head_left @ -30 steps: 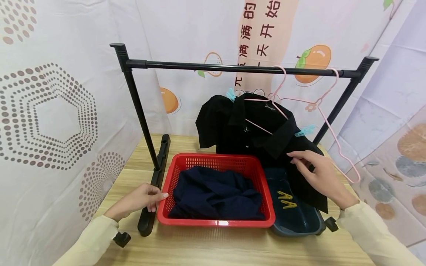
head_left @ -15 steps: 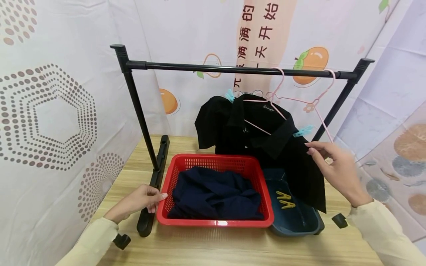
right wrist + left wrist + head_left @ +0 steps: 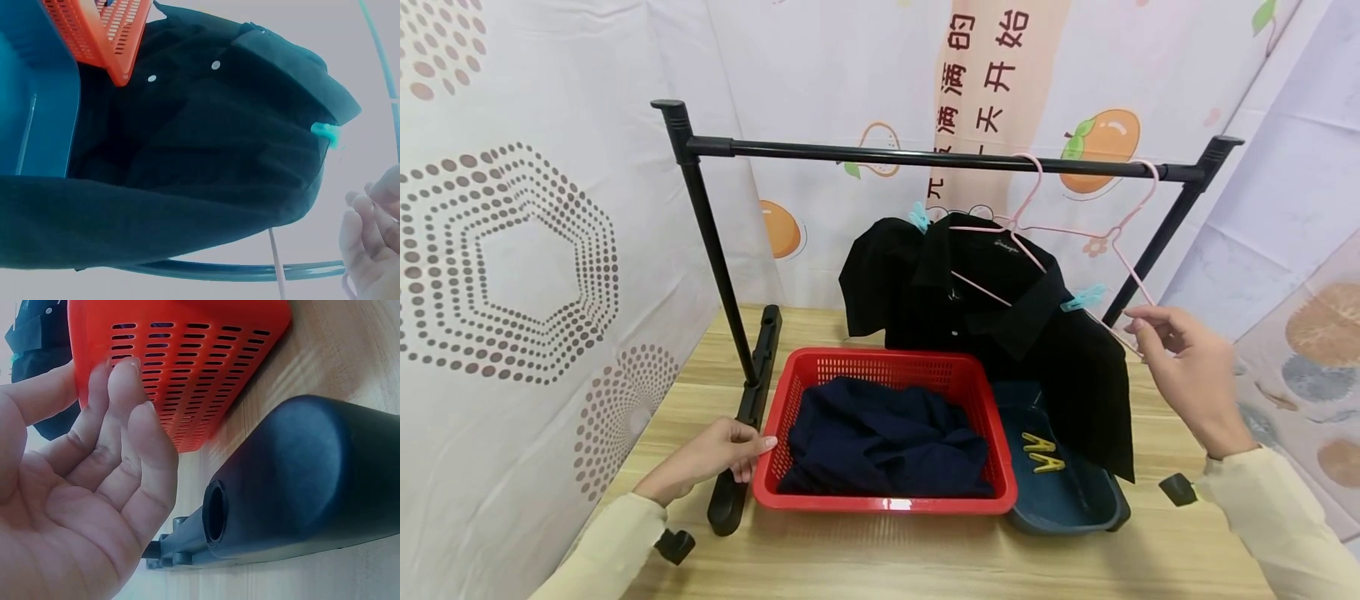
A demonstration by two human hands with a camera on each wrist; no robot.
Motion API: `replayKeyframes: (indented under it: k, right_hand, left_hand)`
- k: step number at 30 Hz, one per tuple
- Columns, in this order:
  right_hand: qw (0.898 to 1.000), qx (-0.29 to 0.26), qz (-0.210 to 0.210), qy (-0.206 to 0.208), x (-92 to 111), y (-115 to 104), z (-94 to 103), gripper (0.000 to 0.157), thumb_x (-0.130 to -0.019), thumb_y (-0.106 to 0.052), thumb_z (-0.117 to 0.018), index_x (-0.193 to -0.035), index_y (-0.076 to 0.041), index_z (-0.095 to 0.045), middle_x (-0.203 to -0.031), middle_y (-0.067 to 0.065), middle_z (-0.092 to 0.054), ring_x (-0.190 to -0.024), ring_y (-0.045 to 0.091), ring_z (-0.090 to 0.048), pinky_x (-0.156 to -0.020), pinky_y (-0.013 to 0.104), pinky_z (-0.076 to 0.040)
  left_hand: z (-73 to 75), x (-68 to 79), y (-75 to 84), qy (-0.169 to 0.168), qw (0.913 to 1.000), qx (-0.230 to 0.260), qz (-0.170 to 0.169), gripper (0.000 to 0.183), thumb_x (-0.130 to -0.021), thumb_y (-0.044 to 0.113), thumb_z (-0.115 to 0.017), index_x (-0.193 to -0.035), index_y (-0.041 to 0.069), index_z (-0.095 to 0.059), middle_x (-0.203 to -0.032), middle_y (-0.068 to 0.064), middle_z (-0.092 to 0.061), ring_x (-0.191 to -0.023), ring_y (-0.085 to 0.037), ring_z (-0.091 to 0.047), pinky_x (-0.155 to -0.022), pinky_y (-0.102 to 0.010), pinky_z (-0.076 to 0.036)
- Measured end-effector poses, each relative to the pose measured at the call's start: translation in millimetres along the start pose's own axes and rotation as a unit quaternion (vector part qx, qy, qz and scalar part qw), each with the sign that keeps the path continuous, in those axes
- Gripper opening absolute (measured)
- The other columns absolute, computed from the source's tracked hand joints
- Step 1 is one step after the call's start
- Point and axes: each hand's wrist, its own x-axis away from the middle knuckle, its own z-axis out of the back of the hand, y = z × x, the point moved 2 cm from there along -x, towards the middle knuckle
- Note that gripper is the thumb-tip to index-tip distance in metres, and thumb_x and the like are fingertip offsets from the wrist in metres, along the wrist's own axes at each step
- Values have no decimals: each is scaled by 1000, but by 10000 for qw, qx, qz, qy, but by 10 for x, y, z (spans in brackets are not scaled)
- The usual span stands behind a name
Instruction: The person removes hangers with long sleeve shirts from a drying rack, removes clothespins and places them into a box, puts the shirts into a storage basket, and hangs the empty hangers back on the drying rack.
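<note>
Wood-grain table [image 3: 880, 562], printed curtains [image 3: 820, 67] behind. Left hand [image 3: 711, 458]: grip nearly closed, pinching red basket [image 3: 880, 503] rim, lower centre-left. Right hand [image 3: 1198, 379]: grip pinching pink hanger [image 3: 1115, 232], frame right.

Sleeves [image 3: 1270, 521] are pale yel. w/ small blk boxy wrist cams [image 3: 674, 546].

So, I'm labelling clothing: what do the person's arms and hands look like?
The left sleeve and right sleeve are long, plain, pale cream. Left hand and right hand show no gloves. A small black block shows near each sleeve.
</note>
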Motion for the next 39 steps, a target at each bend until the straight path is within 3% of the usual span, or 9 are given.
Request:
replayKeyframes:
  k: [5,10,12,18,24,28,32,35,39]
  right_hand:
    - [9992,142,-363,28,1,77,12,20,-100,-11,-64,-115,-7,-76,-87,-23,-65,-67,-7,-56,-70,5,-41]
    - [9981,345,-506,-23,-17,159,10,20,-99,-14,-68,-116,-7,-75,-78,-6,-66,-66,-7,-54,-71,6,-39]
    - [9966,502,-599,-245,-27,201,-1,22,-99,-17,-70,-119,-7,-74,-81,2,-68,-65,-8,-54,-69,7,-38]
    - [9838,668,-1049,-1294,-28,317,-71,38,-103,-31,-65,-132,-7,-66,-114,17,-68,-63,-2,-61,-56,19,-42]
    - [9829,452,-894,-1546,-19,338,-121,36,-108,-33,-56,-128,-6,-69,-94,14,-70,-62,6,-62,-56,18,-44]
    - [9871,362,-608,-1433,-21,311,-131,26,-106,-29,-61,-121,-11,-73,-89,0,-66,-64,5,-60,-59,13,-44]
    - [9897,536,376,-1270,-41,259,-141,13,-94,-11,-76,-107,-11,-78,-88,-5,-66,-69,-3,-49,-62,8,-38]
    - [9840,639,1154,-1198,-57,216,-153,19,-84,3,-82,-99,-8,-79,-81,-5,-65,-67,-2,-43,-59,14,-35]
    - [9743,777,1587,-1397,-62,186,-185,24,-80,4,-84,-100,-8,-77,-78,-8,-62,-63,2,-43,-55,17,-36]
  left_hand:
    - [1,-5,2,-22,10000,51,-46,37,-104,34,-63,-88,2,-70,-70,-9,-67,-63,-19,-63,-63,-34,-56]
    - [5,-9,-18,8,10000,76,20,38,-103,36,-63,-87,2,-70,-70,-10,-68,-63,-19,-63,-64,-35,-56]
    - [7,-7,-24,26,10000,78,29,39,-103,37,-63,-87,3,-69,-70,-10,-68,-63,-19,-63,-64,-35,-56]
    - [14,-6,-35,18,10000,90,-23,39,-103,37,-63,-87,2,-69,-70,-10,-67,-63,-20,-63,-64,-36,-56]
    - [19,-8,-34,-26,9999,107,-36,39,-103,37,-64,-88,2,-70,-71,-11,-68,-63,-20,-64,-64,-36,-56]
    - [18,-12,-27,-20,9999,95,-71,38,-103,37,-63,-88,2,-70,-70,-9,-68,-63,-18,-64,-64,-35,-56]
    - [19,-10,-27,-14,10000,25,-82,38,-104,37,-63,-89,2,-70,-69,-7,-68,-63,-18,-64,-64,-34,-57]
    - [21,-5,-30,5,10000,12,-64,38,-103,37,-63,-89,2,-71,-69,-8,-68,-63,-19,-64,-64,-35,-57]
    - [17,3,-37,34,10000,26,-35,38,-103,37,-63,-90,2,-71,-70,-8,-67,-64,-20,-64,-64,-35,-56]
